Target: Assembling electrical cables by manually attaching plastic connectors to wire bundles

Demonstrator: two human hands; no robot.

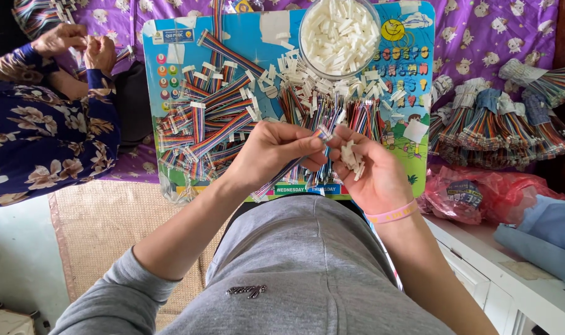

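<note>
Over the person's lap, above the near edge of a bright blue play board [171, 56], the two hands meet. The left hand [273, 152] has its fingers [307, 144] pinched on the end of a flat rainbow-coloured ribbon cable [282, 175], which runs down and to the left from the grip, under the palm. The right hand [366, 170] sits just beside it, fingertips touching the same cable end, while its palm is cupped and clenched loosely around a small heap of white plastic connectors [352, 156]. A pink wristband [391, 214] circles the right wrist.

Across the board lie many more loose ribbon cables [208, 118], some already tipped with white ends, spread in a crisscross pile on the left half, and a denser bunch near the middle. Loose white connectors are scattered below a clear round bowl [338, 34] at the far edge of the board, which is filled with the same white pieces. Right of the board, on a purple patterned cloth [481, 25], rest tied bundles of cables [500, 121]. Nearer, a crumpled red plastic bag [475, 192] lies beside them.

At the far left, another person in a dark flowered sleeve [40, 136] works with both hands [77, 46] raised, holding a cable. A woven mat [102, 223] covers the floor below.
</note>
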